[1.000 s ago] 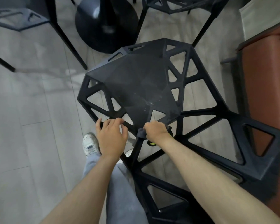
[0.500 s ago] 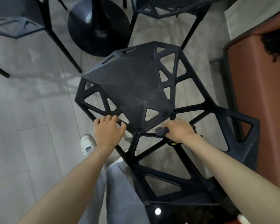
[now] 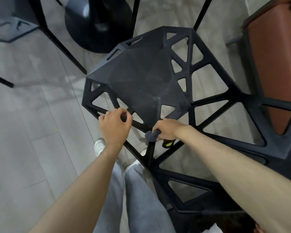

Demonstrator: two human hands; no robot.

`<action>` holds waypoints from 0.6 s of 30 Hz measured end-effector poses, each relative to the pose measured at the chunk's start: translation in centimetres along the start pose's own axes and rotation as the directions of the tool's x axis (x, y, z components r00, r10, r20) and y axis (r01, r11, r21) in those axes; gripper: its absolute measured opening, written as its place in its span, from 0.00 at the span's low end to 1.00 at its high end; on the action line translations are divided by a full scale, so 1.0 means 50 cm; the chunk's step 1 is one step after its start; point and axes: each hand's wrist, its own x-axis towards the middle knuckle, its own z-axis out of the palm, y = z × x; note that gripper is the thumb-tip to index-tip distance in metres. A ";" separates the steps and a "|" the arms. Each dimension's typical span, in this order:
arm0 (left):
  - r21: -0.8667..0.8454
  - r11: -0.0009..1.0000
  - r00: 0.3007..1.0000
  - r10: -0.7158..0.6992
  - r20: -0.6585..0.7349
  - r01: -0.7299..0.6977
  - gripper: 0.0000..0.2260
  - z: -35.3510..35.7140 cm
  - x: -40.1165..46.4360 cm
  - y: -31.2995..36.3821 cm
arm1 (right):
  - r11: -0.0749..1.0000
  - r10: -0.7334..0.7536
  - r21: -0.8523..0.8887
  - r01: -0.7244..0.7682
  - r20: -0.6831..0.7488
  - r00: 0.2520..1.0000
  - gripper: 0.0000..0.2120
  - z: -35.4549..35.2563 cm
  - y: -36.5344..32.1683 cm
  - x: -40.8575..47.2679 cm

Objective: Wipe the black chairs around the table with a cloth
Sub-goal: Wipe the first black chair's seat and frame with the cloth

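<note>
A black chair (image 3: pixel 146 78) with a faceted seat and triangular cut-outs stands below me, its backrest frame nearest my legs. My left hand (image 3: pixel 114 126) curls around a strut at the seat's near left edge. My right hand (image 3: pixel 165 129) grips a dark grey cloth (image 3: pixel 151 135) bunched against the strut junction where seat meets backrest. A yellow-green bit (image 3: pixel 167 144) shows under that hand. Pale dusty smears mark the seat near its rear corner.
The round black table base (image 3: pixel 97 26) stands beyond the chair. Another black chair (image 3: pixel 12 31) is at the far left, and legs of a third (image 3: pixel 200 14) show at the top. A reddish-brown upholstered seat (image 3: pixel 275 64) sits close on the right. Grey floor lies left.
My right hand has slid the cloth left along the strut, back to the junction. My left hand has shifted slightly on its strut, fingers curling more.
</note>
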 end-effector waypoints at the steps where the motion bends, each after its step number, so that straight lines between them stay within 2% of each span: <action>1: 0.004 1.000 1.000 -0.001 0.010 0.001 0.10 0.000 0.000 0.000 | 0.999 -0.038 0.013 0.038 0.033 0.999 0.08 -0.010 -0.011 -0.018; 5: 0.026 1.000 1.000 -0.002 0.025 0.002 0.11 -0.003 0.003 0.003 | 0.988 -0.138 0.091 0.128 0.106 0.985 0.10 -0.018 -0.043 -0.069; 7: 0.027 1.000 1.000 -0.010 0.026 0.009 0.11 -0.002 0.002 0.003 | 0.988 -0.131 0.088 0.125 0.069 0.989 0.08 -0.004 -0.047 -0.077; 14: 0.004 1.000 1.000 -0.021 0.021 0.021 0.11 0.006 0.005 0.000 | 0.995 0.103 0.015 -0.101 -0.160 0.982 0.04 0.014 -0.041 0.007; 18: 0.011 1.000 1.000 -0.006 -0.009 0.007 0.11 0.008 0.004 -0.003 | 0.979 0.146 -0.096 -0.180 -0.290 0.946 0.12 0.052 -0.058 0.055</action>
